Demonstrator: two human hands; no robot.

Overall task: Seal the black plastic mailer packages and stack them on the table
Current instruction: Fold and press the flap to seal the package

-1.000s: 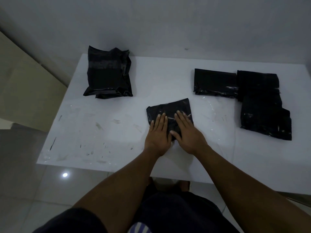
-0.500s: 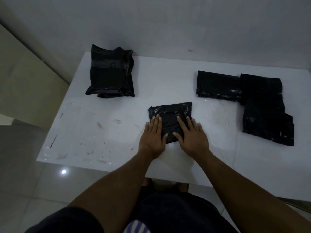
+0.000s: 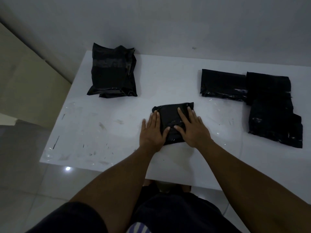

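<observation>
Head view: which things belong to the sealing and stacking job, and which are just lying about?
Job: centre mailer, pressed flat by the left hand and right hand; far-left pile; right-side mailers; white table.
Lying about: beige panel on the left; tiled floor.

Your scuffed white flat table point(image 3: 101, 132) sits against a plain grey wall point(image 3: 168, 22). The shiny pale floor tiles point(image 3: 25, 190) show one small bright light spot point(image 3: 68, 168).

Small black plastic mailer point(image 3: 170, 116) centre-front on white bench point(image 3: 101, 132), black plastic mailer stack point(image 3: 112, 76) back-left, overlapping black plastic mailers point(image 3: 269, 91) right.
</observation>
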